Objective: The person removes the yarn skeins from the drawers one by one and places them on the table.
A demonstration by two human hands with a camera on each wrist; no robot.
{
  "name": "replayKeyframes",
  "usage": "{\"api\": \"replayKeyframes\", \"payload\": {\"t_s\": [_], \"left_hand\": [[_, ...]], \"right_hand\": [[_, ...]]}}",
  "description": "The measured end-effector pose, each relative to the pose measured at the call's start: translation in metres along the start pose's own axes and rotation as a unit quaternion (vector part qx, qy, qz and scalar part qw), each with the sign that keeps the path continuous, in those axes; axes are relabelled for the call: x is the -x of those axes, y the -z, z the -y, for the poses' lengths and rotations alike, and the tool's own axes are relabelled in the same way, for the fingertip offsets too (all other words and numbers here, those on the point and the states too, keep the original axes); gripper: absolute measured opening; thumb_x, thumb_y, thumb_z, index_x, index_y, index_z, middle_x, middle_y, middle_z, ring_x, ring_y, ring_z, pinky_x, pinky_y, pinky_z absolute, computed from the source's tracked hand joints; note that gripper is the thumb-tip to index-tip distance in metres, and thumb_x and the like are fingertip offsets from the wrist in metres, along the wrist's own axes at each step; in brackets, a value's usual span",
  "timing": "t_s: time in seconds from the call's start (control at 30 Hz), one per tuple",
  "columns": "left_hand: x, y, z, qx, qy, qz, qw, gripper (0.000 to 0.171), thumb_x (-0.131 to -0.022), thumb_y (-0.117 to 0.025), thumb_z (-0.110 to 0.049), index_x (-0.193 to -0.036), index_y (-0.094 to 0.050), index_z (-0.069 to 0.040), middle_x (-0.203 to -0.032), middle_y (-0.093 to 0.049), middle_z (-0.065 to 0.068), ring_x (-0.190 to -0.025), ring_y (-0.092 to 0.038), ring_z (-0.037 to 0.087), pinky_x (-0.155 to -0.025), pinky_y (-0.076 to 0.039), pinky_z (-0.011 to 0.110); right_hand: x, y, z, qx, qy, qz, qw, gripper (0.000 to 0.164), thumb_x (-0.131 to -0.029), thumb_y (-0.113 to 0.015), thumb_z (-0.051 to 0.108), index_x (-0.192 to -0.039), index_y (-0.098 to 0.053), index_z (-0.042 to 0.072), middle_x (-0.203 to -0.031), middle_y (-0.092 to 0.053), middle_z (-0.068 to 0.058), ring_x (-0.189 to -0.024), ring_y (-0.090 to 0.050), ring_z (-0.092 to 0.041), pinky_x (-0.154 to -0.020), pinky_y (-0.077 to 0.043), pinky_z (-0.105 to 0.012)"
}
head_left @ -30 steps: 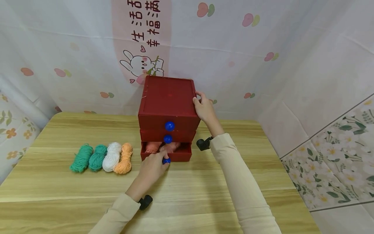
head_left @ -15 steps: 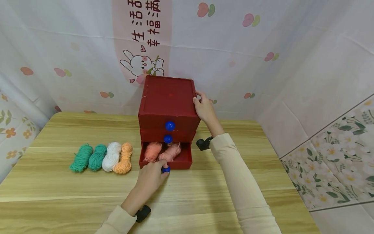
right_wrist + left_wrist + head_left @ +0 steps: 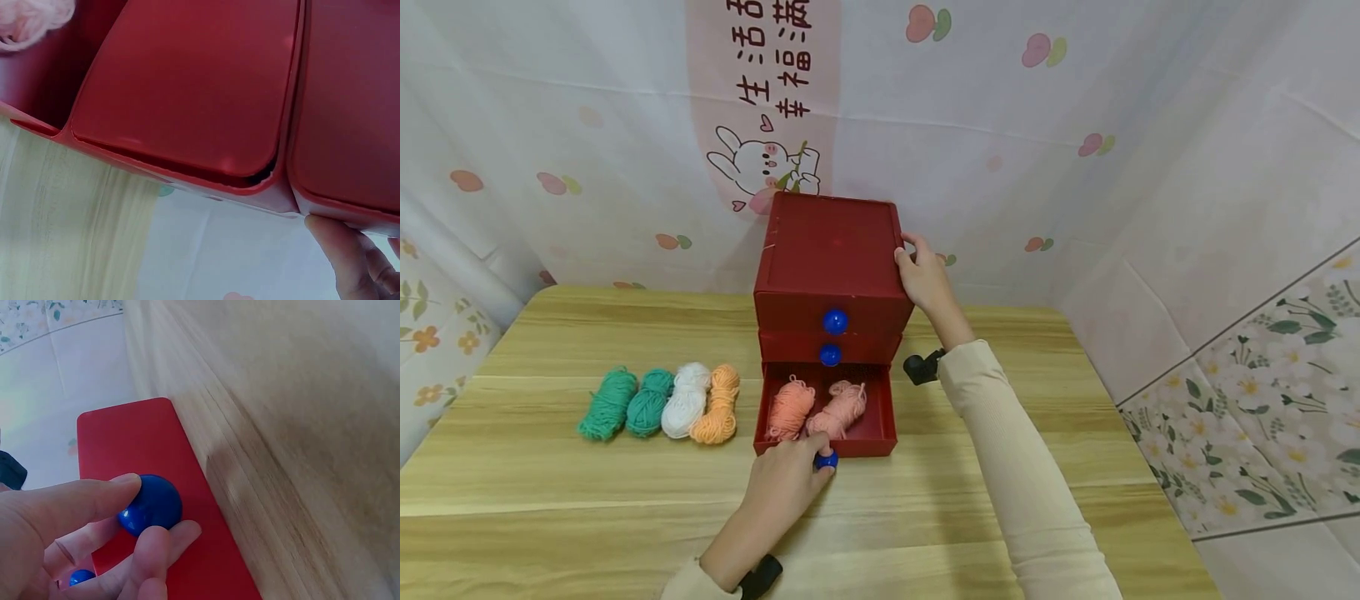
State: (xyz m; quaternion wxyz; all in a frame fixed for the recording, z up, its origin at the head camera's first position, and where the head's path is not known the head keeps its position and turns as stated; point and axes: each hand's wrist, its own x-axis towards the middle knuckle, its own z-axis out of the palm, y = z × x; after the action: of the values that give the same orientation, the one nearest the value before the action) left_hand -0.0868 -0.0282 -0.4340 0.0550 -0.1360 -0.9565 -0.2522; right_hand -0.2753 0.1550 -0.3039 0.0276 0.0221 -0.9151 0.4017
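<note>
A red drawer cabinet (image 3: 835, 246) with blue round knobs stands at the back of the table. Its bottom drawer (image 3: 876, 417) is pulled out, showing a coral yarn skein (image 3: 791, 408) on the left and a pale pink yarn skein (image 3: 841, 408) beside it. My left hand (image 3: 782, 483) pinches that drawer's blue knob (image 3: 153, 505) between thumb and fingers, as the left wrist view shows closely. Against the cabinet's upper right side rests my right hand (image 3: 925, 279), thumb at the top edge. In the right wrist view its fingers (image 3: 340, 250) touch the side of the top section.
Left of the cabinet lie a green skein (image 3: 608, 405), a teal skein (image 3: 650, 404), a white skein (image 3: 687, 402) and an orange skein (image 3: 718, 406) in a row on the wooden table (image 3: 587, 517). A patterned curtain (image 3: 985, 125) hangs right behind the cabinet.
The left hand has drawn the bottom drawer outward toward the person, and the two pink-toned skeins have come into fuller view. The right hand stays in place on the cabinet.
</note>
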Motion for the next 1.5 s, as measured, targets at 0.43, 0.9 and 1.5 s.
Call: {"api": "replayKeyframes", "payload": {"t_s": [0.43, 0.9, 1.5], "left_hand": [[0.016, 0.008, -0.009, -0.013, -0.004, 0.051, 0.9986, 0.02, -0.073, -0.078, -0.022, -0.085, -0.062, -0.02, -0.071, -0.064, -0.005, -0.057, -0.057, 0.012, -0.043, -0.038, 0.028], [-0.001, 0.04, -0.017, 0.051, 0.023, 0.098, 0.9937, 0.008, -0.083, -0.068, -0.017, -0.077, -0.063, -0.018, -0.056, -0.046, -0.007, -0.051, -0.04, 0.01, -0.047, -0.031, 0.023], [-0.045, 0.01, -0.01, 0.063, 0.041, 0.104, 0.9917, 0.043, -0.079, -0.072, -0.014, -0.115, -0.058, 0.004, -0.096, -0.065, 0.019, -0.084, -0.063, 0.031, -0.073, -0.054, 0.043]], "right_hand": [[0.0, 0.001, 0.0, 0.003, -0.003, 0.004, 1.0, 0.047, -0.101, -0.033, 0.031, -0.145, -0.031, 0.017, -0.113, -0.056, -0.015, -0.101, -0.052, -0.028, -0.086, -0.045, -0.043], [0.0, 0.001, 0.0, -0.002, -0.005, 0.007, 1.0, 0.047, -0.101, -0.033, 0.032, -0.145, -0.03, 0.017, -0.114, -0.056, -0.015, -0.102, -0.053, -0.028, -0.086, -0.046, -0.043], [-0.001, 0.0, -0.001, -0.007, -0.009, -0.001, 1.0, 0.047, -0.1, -0.035, 0.032, -0.145, -0.032, 0.018, -0.112, -0.056, -0.014, -0.097, -0.056, -0.027, -0.083, -0.048, -0.041]]}}
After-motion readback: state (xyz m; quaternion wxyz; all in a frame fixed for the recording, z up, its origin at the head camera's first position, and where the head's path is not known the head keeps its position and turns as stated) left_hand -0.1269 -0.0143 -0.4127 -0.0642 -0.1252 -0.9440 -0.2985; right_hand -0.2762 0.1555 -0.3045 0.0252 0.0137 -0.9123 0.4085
